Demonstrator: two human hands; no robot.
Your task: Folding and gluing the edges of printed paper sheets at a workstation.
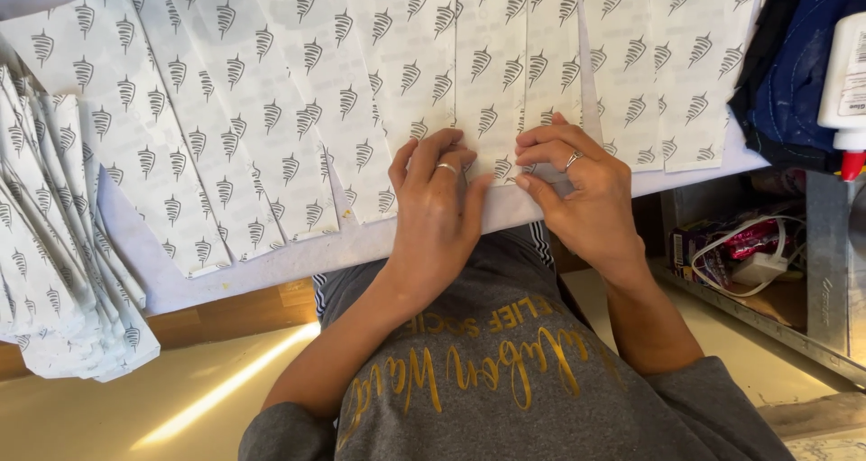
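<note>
Fingertips of left hand (436,216) and right hand (579,190) press flat, gripping nothing, on white leaf-printed paper strip (489,73).

Both forearms reach forward from the body, bare below pushed-up grey sleeves. Left hand (435,210) lies palm down, fingers curled at the tips, a ring on one finger. Right hand (577,183) sits just beside it, fingers bent inward, ring showing, fingertips of both nearly meeting
</note>
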